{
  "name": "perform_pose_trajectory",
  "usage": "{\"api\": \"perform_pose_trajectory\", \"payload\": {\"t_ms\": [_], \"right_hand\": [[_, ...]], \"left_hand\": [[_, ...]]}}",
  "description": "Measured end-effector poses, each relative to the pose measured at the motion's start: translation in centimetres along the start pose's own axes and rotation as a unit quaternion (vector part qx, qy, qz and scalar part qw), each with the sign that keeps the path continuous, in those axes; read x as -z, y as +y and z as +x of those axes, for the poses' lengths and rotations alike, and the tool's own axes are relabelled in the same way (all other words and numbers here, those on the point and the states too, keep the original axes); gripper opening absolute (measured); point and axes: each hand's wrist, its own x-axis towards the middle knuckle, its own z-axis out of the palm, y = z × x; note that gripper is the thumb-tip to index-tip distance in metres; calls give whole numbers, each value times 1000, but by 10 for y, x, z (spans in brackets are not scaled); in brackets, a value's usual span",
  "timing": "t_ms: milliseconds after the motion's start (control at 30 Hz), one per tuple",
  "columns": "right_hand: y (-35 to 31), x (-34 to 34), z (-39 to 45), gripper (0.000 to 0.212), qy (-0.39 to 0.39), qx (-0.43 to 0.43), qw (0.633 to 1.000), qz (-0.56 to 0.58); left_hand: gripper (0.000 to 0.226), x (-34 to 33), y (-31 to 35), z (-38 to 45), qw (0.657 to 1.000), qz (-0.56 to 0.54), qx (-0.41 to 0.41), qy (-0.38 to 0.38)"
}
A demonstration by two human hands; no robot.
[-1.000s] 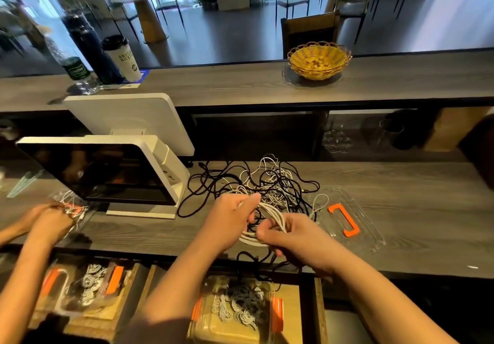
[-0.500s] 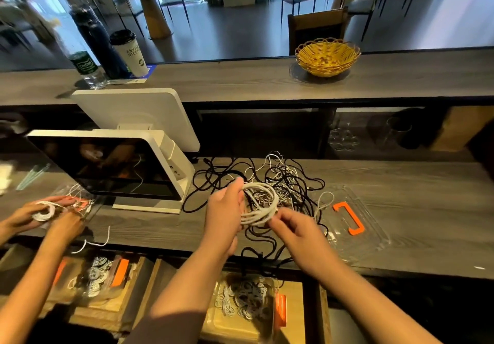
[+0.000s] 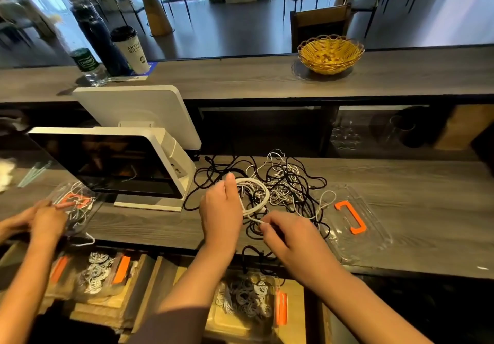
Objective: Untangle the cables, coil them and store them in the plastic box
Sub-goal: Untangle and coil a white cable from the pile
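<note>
Head view: we look down on a grey wooden worktop (image 3: 401, 183), its front edge nearest us.
Left hand (image 3: 220, 207): we grip a white cable coil (image 3: 255, 194) above the worktop's middle, fingers curled round its left side.
Right hand (image 3: 291, 232): we pinch the coil's loose tail near the front edge, fingertips closed on it.
Tangle (image 3: 283, 183): black and white cables lie heaped just behind the coil, some hanging over the front edge.
Plastic box (image 3: 248, 301): it sits below the front edge, already holding coiled cables; its clear lid (image 3: 355, 223) rests toward the worktop's right.
Step, as we judge it: finishing the coil.
Doing it well: we keep the loops even, wrap the tail snugly round them, and check no black strand is caught before lowering.
</note>
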Motion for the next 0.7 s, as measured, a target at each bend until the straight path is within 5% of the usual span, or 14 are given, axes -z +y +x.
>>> {"api": "perform_pose_trajectory", "payload": {"t_ms": [200, 367, 700], "right_hand": [[9, 26, 14, 26, 58, 66, 995, -46], [19, 47, 33, 21, 92, 74, 991, -57], [35, 60, 41, 13, 118, -12, 993, -18]], "left_hand": [[49, 2, 2, 1, 980, 75, -34, -183], [48, 10, 15, -2, 944, -17, 3, -330], [55, 26, 21, -12, 912, -187, 38, -362]]}}
